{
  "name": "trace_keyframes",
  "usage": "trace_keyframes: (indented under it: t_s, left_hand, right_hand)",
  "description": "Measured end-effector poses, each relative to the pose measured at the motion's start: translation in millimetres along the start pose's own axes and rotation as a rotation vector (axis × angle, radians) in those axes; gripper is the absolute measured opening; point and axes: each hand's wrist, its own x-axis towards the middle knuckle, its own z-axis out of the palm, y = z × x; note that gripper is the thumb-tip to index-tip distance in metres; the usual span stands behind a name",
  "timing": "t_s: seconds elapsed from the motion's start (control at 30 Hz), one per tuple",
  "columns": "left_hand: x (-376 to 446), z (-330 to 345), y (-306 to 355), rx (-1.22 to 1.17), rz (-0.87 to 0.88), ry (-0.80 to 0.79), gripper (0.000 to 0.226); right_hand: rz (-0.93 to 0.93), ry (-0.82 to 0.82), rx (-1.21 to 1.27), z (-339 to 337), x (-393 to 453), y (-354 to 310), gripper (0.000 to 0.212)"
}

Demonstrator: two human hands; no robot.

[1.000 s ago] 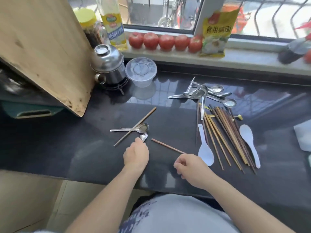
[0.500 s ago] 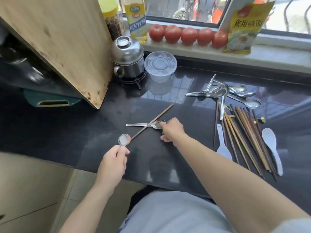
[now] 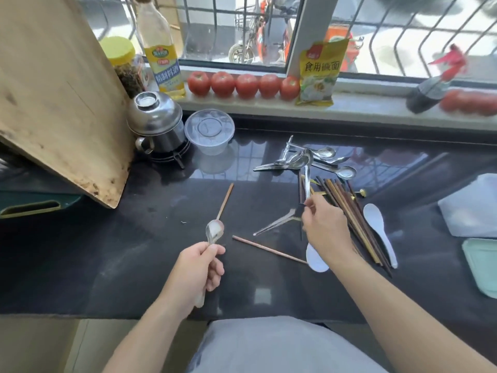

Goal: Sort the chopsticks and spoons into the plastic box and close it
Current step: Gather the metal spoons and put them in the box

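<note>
My left hand (image 3: 199, 270) grips a metal spoon (image 3: 214, 232) by its handle, bowl up, above the dark counter. My right hand (image 3: 324, 224) pinches another metal spoon (image 3: 277, 223) at its bowl end, the handle pointing left and down. A loose chopstick (image 3: 225, 201) lies behind the left spoon and another chopstick (image 3: 269, 249) lies between my hands. A pile of chopsticks (image 3: 347, 205) and several metal spoons (image 3: 301, 160) lie to the right. Two white plastic spoons (image 3: 379, 230) (image 3: 317, 258) lie by the pile. The plastic box (image 3: 481, 262) and its clear lid (image 3: 473, 205) sit at the right edge.
A wooden board (image 3: 59, 98) leans at the left over a green bin (image 3: 29, 205). A steel pot (image 3: 157, 125) and a clear round container (image 3: 209, 131) stand at the back. Tomatoes (image 3: 243, 84), bottles and a yellow packet (image 3: 320, 74) line the sill.
My left hand has lifted its spoon and turned the bowl upward. My right hand has taken the second spoon off the counter and carried it right, toward the chopstick pile.
</note>
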Motion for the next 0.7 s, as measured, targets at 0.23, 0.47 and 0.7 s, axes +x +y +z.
trace_keyframes:
  t_s: [0.23, 0.47, 0.7]
  left_hand:
    - [-1, 57, 26, 0.064, 0.096, -0.246, 0.024]
    - [-5, 92, 31, 0.253, 0.07, -0.359, 0.029]
    - [10, 63, 26, 0.385, -0.106, -0.38, 0.029]
  right_hand:
    - [0.007, -0.103, 0.283, -35, -32, 10, 0.017]
    - [0.084, -0.327, 0.567, -24, -30, -11, 0.021]
    - [0.056, -0.779, 0.601, -3, -18, -13, 0.033]
